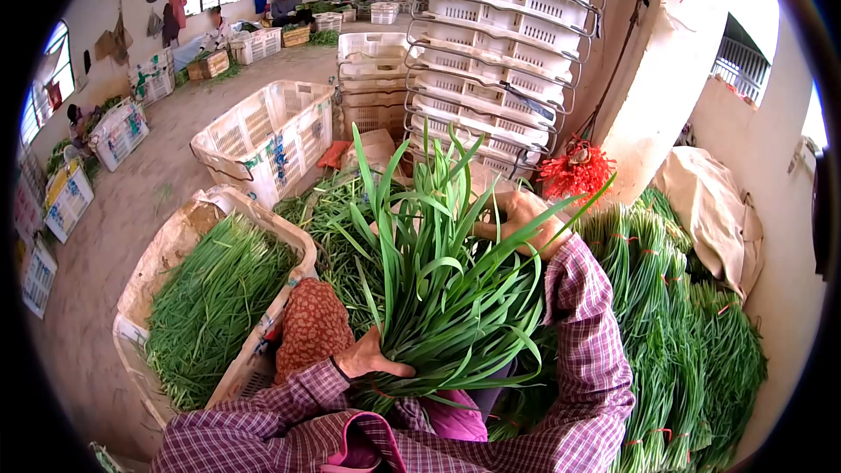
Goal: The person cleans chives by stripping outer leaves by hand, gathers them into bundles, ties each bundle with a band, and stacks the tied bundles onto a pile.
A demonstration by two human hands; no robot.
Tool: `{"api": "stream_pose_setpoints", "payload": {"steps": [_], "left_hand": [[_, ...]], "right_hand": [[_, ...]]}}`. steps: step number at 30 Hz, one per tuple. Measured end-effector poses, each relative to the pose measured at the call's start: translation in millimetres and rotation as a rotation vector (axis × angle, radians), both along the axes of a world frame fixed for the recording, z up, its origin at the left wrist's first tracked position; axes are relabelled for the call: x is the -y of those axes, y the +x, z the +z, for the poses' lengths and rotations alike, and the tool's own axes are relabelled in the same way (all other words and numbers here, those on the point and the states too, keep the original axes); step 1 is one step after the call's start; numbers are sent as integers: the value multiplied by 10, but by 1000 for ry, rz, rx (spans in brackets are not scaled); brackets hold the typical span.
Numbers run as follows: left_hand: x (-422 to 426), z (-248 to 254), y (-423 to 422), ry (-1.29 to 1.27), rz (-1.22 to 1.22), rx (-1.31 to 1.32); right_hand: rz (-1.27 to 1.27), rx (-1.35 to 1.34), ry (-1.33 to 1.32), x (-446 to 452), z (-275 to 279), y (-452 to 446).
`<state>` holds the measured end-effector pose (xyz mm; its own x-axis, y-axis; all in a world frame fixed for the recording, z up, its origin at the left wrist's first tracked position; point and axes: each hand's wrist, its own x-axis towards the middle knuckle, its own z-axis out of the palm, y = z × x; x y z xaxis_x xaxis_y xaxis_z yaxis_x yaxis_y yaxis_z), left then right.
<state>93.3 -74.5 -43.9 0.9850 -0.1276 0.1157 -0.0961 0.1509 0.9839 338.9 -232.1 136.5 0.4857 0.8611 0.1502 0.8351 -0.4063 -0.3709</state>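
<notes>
A large bunch of long green leaves [438,289] fans upward over my lap. Around its lower end my left hand [372,357] is wrapped, the thumb lying across the leaves. Higher up, at the far right side of the bunch, my right hand [526,221] is bent toward the leaves; its fingertips are partly hidden behind them, so its grip is unclear. More loose greens [328,219] lie behind the bunch. To the left, a white crate [302,241] holds cut green leaves [215,307]. Tied bundles of greens [657,324] are piled on the right.
An empty white crate [298,144] stands ahead, beside stacked crates [377,79] and a tall stack of white trays [499,52]. Red ties [576,171] hang by the pillar [648,79]. Tan cloth [714,210] covers part of the right pile. Several people sit among crates far back.
</notes>
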Motion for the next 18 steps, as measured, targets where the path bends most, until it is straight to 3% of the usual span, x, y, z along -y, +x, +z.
{"api": "stream_pose_setpoints", "payload": {"steps": [4,6,11,14,18], "left_hand": [[1,-12,-7,12,3,5],[-2,19,-19,24,4,-5],[3,92,-28,20,-26,18],[13,87,-36,15,-37,-37],[9,29,-26,-58,-55,-25]], "right_hand": [[26,56,49,-25,-181,152],[-48,31,-76,-21,31,-41],[-22,57,-81,4,187,-201],[205,-129,16,20,109,-118],[137,-141,-79,11,32,-75]]}}
